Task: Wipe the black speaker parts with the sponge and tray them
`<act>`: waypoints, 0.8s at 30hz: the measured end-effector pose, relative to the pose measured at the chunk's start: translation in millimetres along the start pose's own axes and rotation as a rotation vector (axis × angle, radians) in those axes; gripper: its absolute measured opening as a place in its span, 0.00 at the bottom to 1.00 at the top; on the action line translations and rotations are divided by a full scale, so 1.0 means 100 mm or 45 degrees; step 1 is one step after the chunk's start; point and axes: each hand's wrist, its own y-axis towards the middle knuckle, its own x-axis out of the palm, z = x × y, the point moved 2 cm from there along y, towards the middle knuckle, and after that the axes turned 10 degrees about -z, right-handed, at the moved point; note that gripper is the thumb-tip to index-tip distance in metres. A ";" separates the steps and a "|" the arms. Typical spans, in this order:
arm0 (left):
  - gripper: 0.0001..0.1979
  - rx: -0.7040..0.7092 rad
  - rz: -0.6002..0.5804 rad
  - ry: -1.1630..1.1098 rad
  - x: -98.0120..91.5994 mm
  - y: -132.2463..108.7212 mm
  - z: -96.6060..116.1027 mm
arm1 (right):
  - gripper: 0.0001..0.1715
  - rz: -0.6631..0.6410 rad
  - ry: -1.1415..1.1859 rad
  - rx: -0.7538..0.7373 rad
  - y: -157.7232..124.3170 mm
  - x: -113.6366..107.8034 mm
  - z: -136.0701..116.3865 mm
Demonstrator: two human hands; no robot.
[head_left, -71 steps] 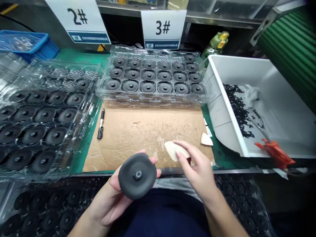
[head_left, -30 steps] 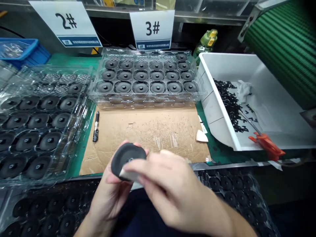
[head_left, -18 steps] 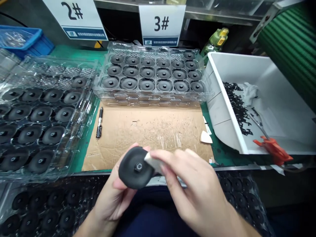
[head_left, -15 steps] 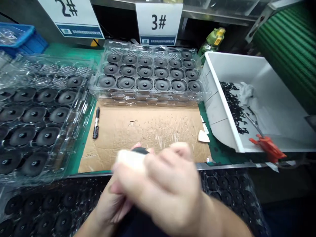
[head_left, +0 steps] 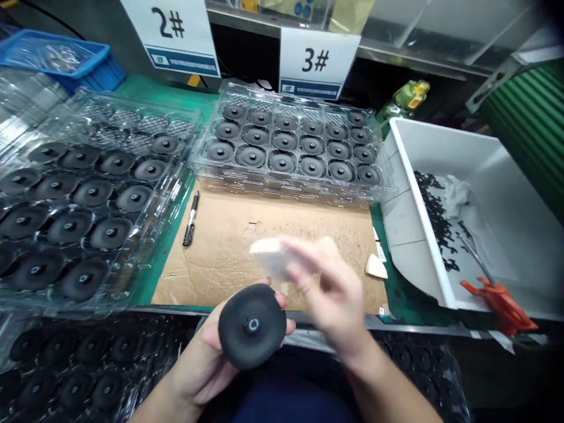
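My left hand (head_left: 211, 346) holds a black rounded disc (head_left: 253, 346) from below and the side; its face with a small central stub is turned up toward me. Up and to the right of the disc, my right hand (head_left: 335, 288) pinches a white pad (head_left: 271, 255), blurred by motion and apart from the disc. Both hands are at the front edge of a brown cardboard sheet (head_left: 224, 252).
Clear trays of black discs stand behind the cardboard (head_left: 282, 161) and at the left (head_left: 92, 194). A pen (head_left: 191, 218) and another white piece (head_left: 376, 267) lie on the cardboard. At right, a white bin (head_left: 409, 235) holds black bits and an orange-handled tool (head_left: 502, 302).
The right hand and white pad have lifted off the disc, up and to the right. The disc, mostly covered before, now shows fully. The camera view has shifted.
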 end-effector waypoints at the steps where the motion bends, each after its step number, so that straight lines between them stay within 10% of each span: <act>1: 0.26 -0.020 -0.048 -0.105 -0.01 -0.01 0.03 | 0.19 0.047 0.034 0.154 0.00 0.00 0.17; 7: 0.18 0.033 -0.206 -0.429 -0.16 -0.05 0.13 | 0.17 -0.194 -0.213 0.295 -0.27 0.45 0.86; 16: 0.23 0.076 -0.150 -0.401 -0.28 -0.07 0.25 | 0.21 -0.061 -0.434 0.255 -0.42 0.57 0.61; 24: 0.49 0.601 0.116 0.972 -0.43 -0.14 0.39 | 0.26 -0.074 -0.338 0.190 -0.47 0.66 0.38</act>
